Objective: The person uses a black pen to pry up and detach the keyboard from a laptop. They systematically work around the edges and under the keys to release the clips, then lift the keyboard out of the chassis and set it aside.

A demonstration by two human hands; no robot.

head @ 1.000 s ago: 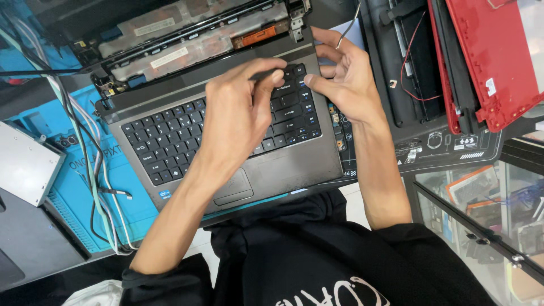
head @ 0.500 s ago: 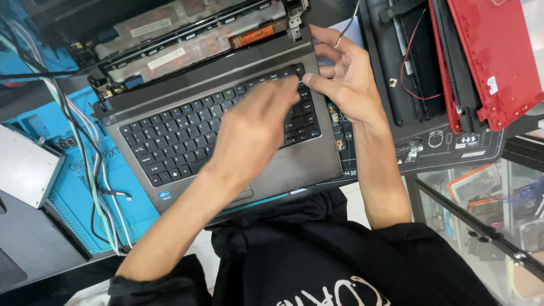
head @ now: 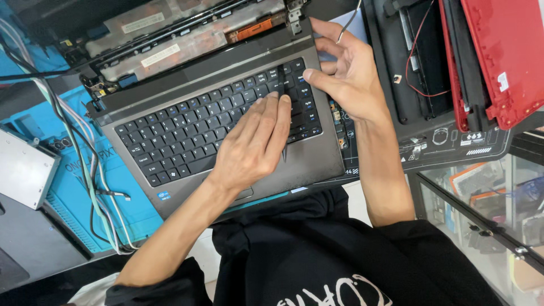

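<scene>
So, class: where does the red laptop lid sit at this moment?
In the head view, the red laptop lid sits at the upper right, on a black laptop base, just right of the person's right hand and the grey laptop.

Two pale rectangular labels (head: 153, 39) on the opened chassis; small white sticker (head: 502, 82) on red lid (head: 510, 51).

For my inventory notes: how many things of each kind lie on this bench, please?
Grey laptop base: 1
Red laptop shell: 1
Black laptop chassis: 1
Silver drive: 1
Blue mat: 1
Hands: 2, left hand, right hand
Total: 7
</scene>
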